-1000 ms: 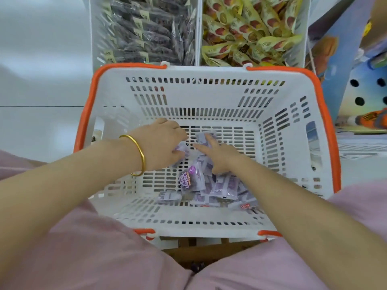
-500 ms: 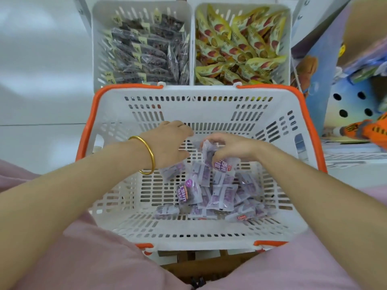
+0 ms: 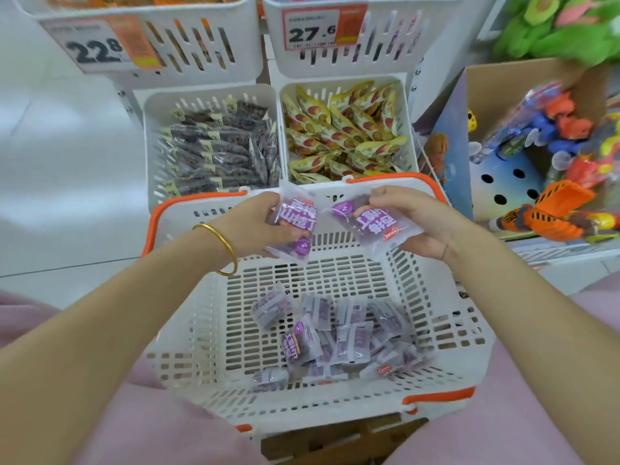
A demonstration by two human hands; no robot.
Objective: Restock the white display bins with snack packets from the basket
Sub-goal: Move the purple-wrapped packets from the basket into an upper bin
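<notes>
A white basket with an orange rim (image 3: 436, 330) rests on my lap, with several purple snack packets (image 3: 339, 344) heaped on its floor. My left hand (image 3: 251, 226), a gold bangle on its wrist, grips one purple packet (image 3: 297, 226) above the basket's far rim. My right hand (image 3: 419, 223) grips another purple packet (image 3: 369, 226) beside it. Beyond the basket stand two white display bins: the left bin (image 3: 151, 135) holds dark packets, the right bin (image 3: 402, 95) holds yellow packets.
Two upper white bins carry price tags reading 22.8 (image 3: 97, 48) and 27.6 (image 3: 312, 30). A cardboard box of colourful toys (image 3: 543, 156) stands to the right, with a green plush (image 3: 563, 25) above it. White floor lies to the left.
Both hands have risen out of the basket, each lifting a purple packet up to the far rim. The view has tilted up, showing the upper bins with price tags.
</notes>
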